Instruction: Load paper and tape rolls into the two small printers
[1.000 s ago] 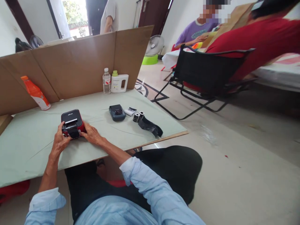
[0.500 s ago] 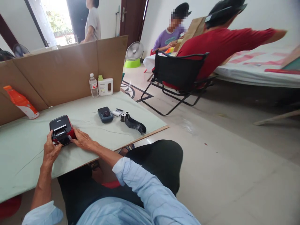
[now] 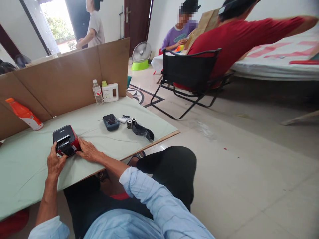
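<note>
A black and red label printer (image 3: 65, 134) sits on the pale green table. From its front slot a dark, shiny strip (image 3: 66, 147) hangs down. My left hand (image 3: 55, 161) is closed on the printer's near left corner, with the thumb beside the strip. Pressed against the red right side is my right hand (image 3: 87, 150), its fingers partly hidden by the printer. To the right lie a smaller dark blue-grey device (image 3: 111, 122), a white paper roll (image 3: 123, 119) and two small rolls (image 3: 131, 122) with a black ribbon (image 3: 144, 131) trailing from them.
Cardboard panels (image 3: 72, 79) stand along the table's far side. Before them are an orange bottle (image 3: 25, 114), a clear water bottle (image 3: 97, 93) and a white jug (image 3: 110, 92). Beyond are a black folding chair (image 3: 191, 71) with a person in red, and a fan (image 3: 141, 54).
Both hands stay on the printer, with little visible movement. The view has shifted slightly. In the background, the person in red reaches farther right and the standing person's arm has moved forward.
</note>
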`<state>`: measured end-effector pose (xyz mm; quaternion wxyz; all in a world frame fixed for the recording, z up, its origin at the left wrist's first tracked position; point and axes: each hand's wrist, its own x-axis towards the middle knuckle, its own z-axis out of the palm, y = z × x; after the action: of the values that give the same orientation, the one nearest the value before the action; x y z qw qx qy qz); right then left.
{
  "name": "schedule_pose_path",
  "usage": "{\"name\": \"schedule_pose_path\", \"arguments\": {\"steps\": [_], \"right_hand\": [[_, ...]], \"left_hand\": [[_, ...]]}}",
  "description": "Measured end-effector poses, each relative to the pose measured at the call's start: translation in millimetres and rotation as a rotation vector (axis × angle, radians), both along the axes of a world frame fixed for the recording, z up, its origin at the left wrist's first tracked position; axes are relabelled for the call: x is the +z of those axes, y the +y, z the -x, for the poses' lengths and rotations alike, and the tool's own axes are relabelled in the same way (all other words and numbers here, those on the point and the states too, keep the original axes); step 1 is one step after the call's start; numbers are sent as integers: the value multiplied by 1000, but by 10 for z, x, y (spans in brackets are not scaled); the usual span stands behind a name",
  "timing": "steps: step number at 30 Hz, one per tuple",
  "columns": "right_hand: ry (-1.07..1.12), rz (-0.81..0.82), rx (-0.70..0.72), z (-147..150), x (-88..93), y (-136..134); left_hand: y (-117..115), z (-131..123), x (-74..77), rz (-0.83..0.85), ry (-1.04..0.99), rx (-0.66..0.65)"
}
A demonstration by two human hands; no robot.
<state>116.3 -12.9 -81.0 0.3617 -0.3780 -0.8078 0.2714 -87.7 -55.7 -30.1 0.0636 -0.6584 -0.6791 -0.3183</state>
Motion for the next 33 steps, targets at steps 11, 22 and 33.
{"name": "schedule_pose_path", "arguments": {"steps": [11, 22, 33], "right_hand": [[-14, -100, -61, -479, -106, -130], [86, -186, -524, -1528, -307, 29], [84, -26, -658, -1810, -519, 293]], "left_hand": [[-11, 64, 109, 92, 162, -9], [-220, -291, 332, -115, 149, -88], [216, -1223, -144, 228, 116, -544]]}}
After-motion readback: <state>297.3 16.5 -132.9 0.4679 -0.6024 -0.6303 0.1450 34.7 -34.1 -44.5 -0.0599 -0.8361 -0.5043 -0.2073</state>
